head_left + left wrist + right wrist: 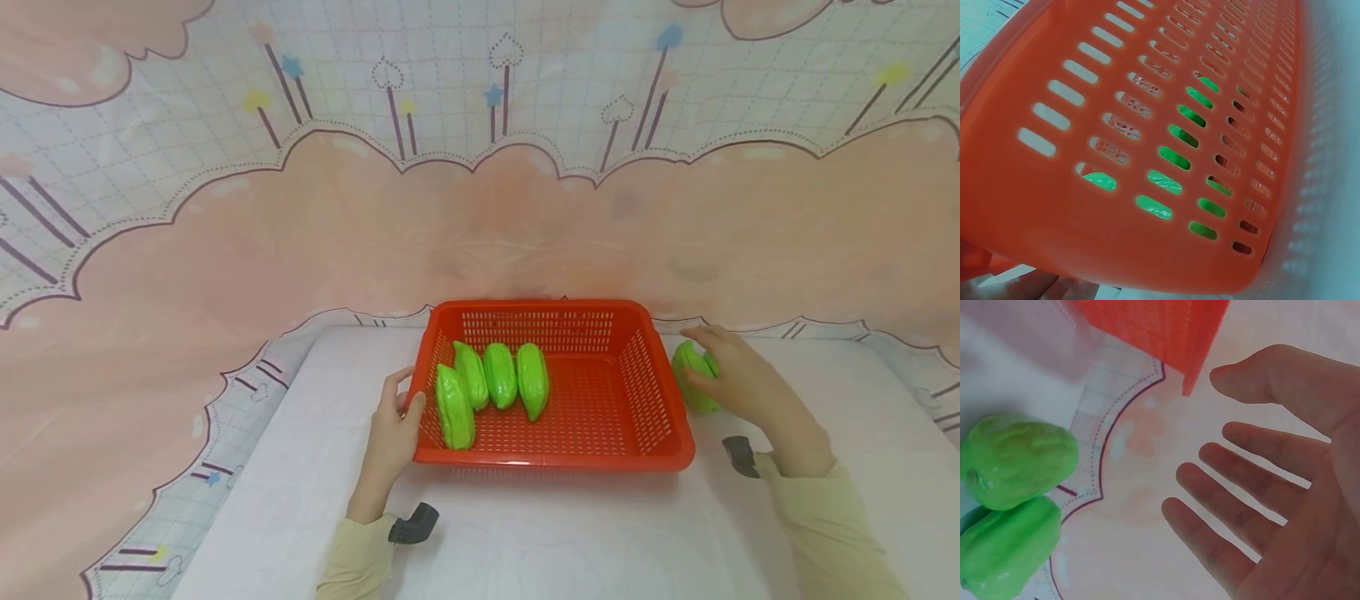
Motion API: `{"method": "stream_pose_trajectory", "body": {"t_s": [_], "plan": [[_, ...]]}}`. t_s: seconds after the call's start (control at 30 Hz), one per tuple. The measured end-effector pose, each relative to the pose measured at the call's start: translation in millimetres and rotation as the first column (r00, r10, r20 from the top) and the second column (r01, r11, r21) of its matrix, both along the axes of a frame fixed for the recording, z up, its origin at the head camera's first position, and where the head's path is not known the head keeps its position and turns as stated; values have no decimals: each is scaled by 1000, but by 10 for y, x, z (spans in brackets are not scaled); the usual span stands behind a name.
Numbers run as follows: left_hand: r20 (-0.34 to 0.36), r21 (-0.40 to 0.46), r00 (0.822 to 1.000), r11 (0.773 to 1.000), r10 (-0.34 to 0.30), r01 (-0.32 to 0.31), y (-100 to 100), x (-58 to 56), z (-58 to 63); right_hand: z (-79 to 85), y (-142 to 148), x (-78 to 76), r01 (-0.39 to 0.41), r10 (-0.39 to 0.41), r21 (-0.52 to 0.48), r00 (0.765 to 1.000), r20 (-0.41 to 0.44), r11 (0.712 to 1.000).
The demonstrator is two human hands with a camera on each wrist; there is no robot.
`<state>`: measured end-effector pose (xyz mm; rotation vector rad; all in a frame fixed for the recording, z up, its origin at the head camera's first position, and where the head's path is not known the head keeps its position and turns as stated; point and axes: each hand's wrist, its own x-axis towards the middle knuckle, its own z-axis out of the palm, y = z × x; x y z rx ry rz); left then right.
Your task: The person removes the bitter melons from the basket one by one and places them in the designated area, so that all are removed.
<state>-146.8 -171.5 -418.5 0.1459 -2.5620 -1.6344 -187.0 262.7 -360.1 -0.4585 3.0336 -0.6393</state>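
A red plastic basket [555, 459] with slotted walls stands mid-table. My left hand [392, 432] grips its left rim; in the left wrist view the basket's slotted wall [1122, 231] hides most of that hand. Several glossy green ridged fruits [533, 379] lie in the basket's left half. To the right of the basket, my right hand [738, 379] overlaps a pair of similar fruits in the head view. In the right wrist view its fingers are spread, holding nothing, and the two fruits [1019, 462] [1010, 547] lie side by side, apart from the fingers.
A white cloth covers the table [570, 533]. Behind it hangs a patterned curtain [480, 225] with pink clouds, close to the basket's back wall. Each wrist carries a dark device, one by the left sleeve [354, 554] and one by the right sleeve [825, 517].
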Motion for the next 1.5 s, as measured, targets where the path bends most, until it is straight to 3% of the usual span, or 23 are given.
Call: {"method": "stream_pose_trajectory", "body": {"t_s": [0.6, 0.97, 1.27, 1.5], "plan": [[-4, 15, 1000, 1000, 1, -1, 0, 0, -19, 110, -209, 20, -29, 31, 20, 998, -56, 999], [-5, 6, 1000, 1000, 4, -4, 2, 10, -12, 145, -356, 18, -45, 46, 36, 998, -37, 998], [-7, 14, 1000, 1000, 2, -2, -5, 0, -9, 160, -445, 17, -76, 84, 83, 991, -104, 994], [-4, 18, 1000, 1000, 8, -8, -4, -2, -13, 174, -488, 4, -73, 79, 80, 994, -73, 994]]}}
